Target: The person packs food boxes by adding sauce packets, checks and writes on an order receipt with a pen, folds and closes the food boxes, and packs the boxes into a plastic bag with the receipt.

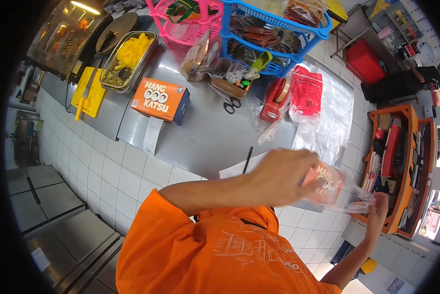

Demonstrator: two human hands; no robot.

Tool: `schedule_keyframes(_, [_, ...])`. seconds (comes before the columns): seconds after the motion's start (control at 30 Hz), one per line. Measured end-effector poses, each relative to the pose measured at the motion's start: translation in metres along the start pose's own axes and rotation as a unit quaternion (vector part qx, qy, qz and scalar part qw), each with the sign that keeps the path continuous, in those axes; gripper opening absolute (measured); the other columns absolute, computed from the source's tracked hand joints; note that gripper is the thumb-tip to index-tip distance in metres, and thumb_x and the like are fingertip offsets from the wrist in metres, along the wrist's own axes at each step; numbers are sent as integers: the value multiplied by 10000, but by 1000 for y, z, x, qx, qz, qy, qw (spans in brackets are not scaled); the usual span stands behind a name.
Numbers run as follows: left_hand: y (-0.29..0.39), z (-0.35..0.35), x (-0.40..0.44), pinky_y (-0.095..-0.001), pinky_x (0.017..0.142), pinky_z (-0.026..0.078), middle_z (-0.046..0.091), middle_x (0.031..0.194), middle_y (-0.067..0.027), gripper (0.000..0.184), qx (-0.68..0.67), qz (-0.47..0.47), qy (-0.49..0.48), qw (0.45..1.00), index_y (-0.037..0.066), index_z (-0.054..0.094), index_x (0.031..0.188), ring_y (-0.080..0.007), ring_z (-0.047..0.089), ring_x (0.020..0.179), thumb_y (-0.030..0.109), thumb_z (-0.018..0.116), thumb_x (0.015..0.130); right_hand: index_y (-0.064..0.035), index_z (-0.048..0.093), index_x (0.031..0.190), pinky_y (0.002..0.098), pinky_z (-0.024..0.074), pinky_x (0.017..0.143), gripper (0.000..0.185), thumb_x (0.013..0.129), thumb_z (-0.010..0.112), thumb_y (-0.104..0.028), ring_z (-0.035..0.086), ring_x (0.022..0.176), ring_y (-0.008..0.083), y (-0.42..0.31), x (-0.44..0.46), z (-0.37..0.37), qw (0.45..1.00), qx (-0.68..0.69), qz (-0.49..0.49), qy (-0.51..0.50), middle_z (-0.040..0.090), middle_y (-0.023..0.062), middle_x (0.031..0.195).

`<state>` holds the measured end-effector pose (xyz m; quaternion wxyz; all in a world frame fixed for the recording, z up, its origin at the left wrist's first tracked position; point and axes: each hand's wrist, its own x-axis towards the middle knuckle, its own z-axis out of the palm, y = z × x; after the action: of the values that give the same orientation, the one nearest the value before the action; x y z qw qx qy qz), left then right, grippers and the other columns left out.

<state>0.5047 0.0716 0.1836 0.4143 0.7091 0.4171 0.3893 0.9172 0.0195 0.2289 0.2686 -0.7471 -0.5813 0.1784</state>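
Observation:
In front of my orange shirt, my left hand [286, 177] is closed at the near side of an orange pack [324, 183] with white print like that on the box. A clear plastic bag [349, 196] surrounds the pack; whether my fingers grip pack, bag or both is partly hidden. My right hand [377, 208] pinches the bag's far end, so the plastic stretches between my hands. An orange and blue Mang Katsu box [156, 101] stands on the steel table [190, 142], with a paper slip [153, 134] hanging from it. A black pen [248, 159] lies on paper near my left hand.
Scissors [228, 104], a red tape dispenser [274, 100], a red plastic packet [305, 93] and clear bags [327, 108] lie on the table. Blue stacked baskets [273, 36] stand behind. At left are a tray [129, 59] and a yellow board [89, 92] with a knife. Another person [401, 83] stands far right.

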Motion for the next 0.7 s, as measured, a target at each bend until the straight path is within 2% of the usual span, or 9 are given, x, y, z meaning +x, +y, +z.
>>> schedule_keyframes(0.07, [-24,-30,-10,-390,709,551,708,907,-151,247,-16,-66,61,996,19,656,1054,-310,711,821,246,690,961,-21,573,1178,274,463,846,329,861,620,54,585,932,156,-48,8,13,948,-290,-66,110,605,54,1026])
schedule_keyframes(0.17, [-74,-66,-32,-336,653,543,712,882,-92,178,-24,-118,199,973,20,664,1034,-207,705,805,176,689,953,-2,591,1153,290,471,833,287,876,656,33,599,909,189,-154,23,58,960,-91,-211,161,603,95,1002])
schedule_keyframes(0.23, [-98,-84,-47,-322,646,540,711,923,-85,157,-34,-167,235,957,22,663,1050,-186,700,792,122,697,934,7,617,1117,315,501,823,277,852,685,48,630,920,225,-222,26,101,942,-111,-315,37,616,131,1005])
schedule_keyframes(0.3, [-122,-95,-53,-316,640,539,706,969,-86,168,-36,-187,304,933,24,663,1073,-177,696,782,79,704,920,1,642,1097,397,541,807,320,797,734,62,665,928,318,-272,35,166,898,-64,-416,-130,660,167,1061])
schedule_keyframes(0.37, [-144,-104,-52,-319,636,541,695,1018,-95,198,-32,-176,405,897,27,663,1102,-178,693,775,48,712,911,-24,617,1142,447,539,796,332,852,761,-97,664,903,364,-299,54,240,830,-67,-489,-260,632,178,1034])
schedule_keyframes(0.43, [-153,-127,-44,-362,633,559,673,1049,-137,259,6,-143,436,889,32,638,1149,-233,701,779,60,716,903,-46,590,1188,487,542,775,390,878,764,-208,671,892,389,-313,67,311,790,-145,-542,-248,610,155,1030])
schedule_keyframes(0.57, [-175,-164,-26,-427,695,561,656,1036,-165,248,187,-89,387,899,32,654,1126,-327,690,823,59,723,890,-64,630,1086,493,557,759,249,909,730,-208,681,904,393,-325,91,407,809,-106,-545,-194,616,146,1037])
schedule_keyframes(0.63, [-190,-169,-18,-414,685,558,657,1017,-141,233,252,-66,371,891,40,687,1111,-319,692,801,37,726,881,-57,660,993,493,556,745,112,937,684,-152,683,881,400,-329,92,419,815,-92,-539,-192,621,148,1029])
schedule_keyframes(0.7, [-195,-175,-15,-417,691,554,655,1000,-128,204,279,-33,369,886,41,709,1086,-319,689,798,32,724,882,-51,673,993,490,549,728,86,934,675,-113,682,847,397,-330,98,413,827,-35,-530,-186,626,149,1015])
